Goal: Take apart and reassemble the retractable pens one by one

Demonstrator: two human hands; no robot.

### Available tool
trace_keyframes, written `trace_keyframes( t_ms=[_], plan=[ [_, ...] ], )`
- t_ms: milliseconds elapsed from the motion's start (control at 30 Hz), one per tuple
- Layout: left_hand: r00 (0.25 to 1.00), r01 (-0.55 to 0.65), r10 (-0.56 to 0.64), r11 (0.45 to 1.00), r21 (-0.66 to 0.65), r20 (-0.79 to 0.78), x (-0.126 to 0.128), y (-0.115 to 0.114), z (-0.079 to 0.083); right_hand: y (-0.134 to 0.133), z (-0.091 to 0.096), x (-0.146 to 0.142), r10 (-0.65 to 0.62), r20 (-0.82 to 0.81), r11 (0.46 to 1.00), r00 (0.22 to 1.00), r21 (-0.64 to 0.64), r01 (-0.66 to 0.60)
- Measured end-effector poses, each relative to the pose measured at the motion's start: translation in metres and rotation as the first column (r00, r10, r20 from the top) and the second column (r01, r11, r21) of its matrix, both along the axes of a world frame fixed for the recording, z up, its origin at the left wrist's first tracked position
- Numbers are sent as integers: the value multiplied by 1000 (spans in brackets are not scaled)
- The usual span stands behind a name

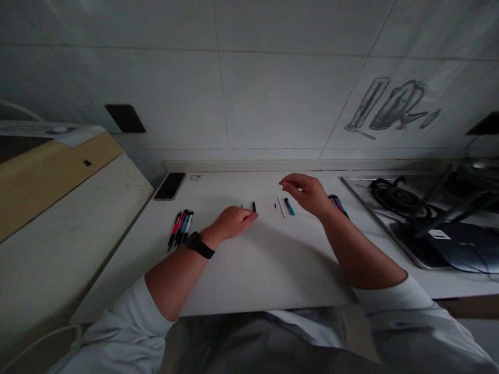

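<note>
My left hand rests on the white counter, fingers curled, its tips next to a small black pen part. Whether it pinches anything is hidden. My right hand hovers above the counter with fingers bent and thumb near the forefinger; nothing shows between them. Below it lie a thin white refill, a tiny grey piece and a blue pen barrel. A bunch of several red, blue and black pens lies left of my left wrist, which wears a black watch.
More pens lie behind my right wrist. A dark phone lies at the back left of the counter. A gas hob and a dark lid fill the right side. A wooden-edged surface stands at the left.
</note>
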State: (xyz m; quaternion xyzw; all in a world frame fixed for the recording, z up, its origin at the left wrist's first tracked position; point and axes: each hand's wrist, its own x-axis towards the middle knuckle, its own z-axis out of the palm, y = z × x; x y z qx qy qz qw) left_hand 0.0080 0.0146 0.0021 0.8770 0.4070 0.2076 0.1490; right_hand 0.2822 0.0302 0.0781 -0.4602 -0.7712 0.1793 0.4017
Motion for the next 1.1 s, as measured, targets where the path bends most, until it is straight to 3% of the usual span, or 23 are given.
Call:
trace_keyframes(
  t_ms=[133, 200, 267, 333, 367, 433, 500, 733, 1100],
  plan=[
    [997, 36, -36, 999, -7, -66, 3, -5, 1, -17, -15, 3, 139, -22, 964, 990, -225, -140],
    [995, 37, -37, 999, -9, -96, 4, -7, 2, -21, -29, 0, 271, -80, 884, 959, -374, -281],
    [989, 49, -50, 999, -11, -140, 5, -8, 2, -25, -43, -5, 393, -111, 760, 913, -520, -390],
    [979, 71, -75, 997, -25, -192, 5, -10, 3, -27, -56, -11, 490, -76, 666, 868, -610, -429],
    [973, 78, -84, 996, -36, -216, 5, -11, 3, -28, -62, -14, 524, -42, 648, 850, -628, -431],
    [964, 83, -96, 995, -62, -250, 5, -13, 3, -29, -69, -18, 561, 35, 662, 827, -618, -423],
    [959, 79, -99, 993, -84, -267, 6, -14, 2, -29, -73, -20, 565, 112, 710, 817, -571, -413],
    [946, 34, -56, 997, -74, -318, 7, -14, -3, -32, -74, -24, 512, 316, 833, 799, -410, -371],
    [951, 25, -48, 996, -81, -304, 9, -15, -1, -33, -72, -26, 500, 333, 841, 799, -406, -357]
  ],
)
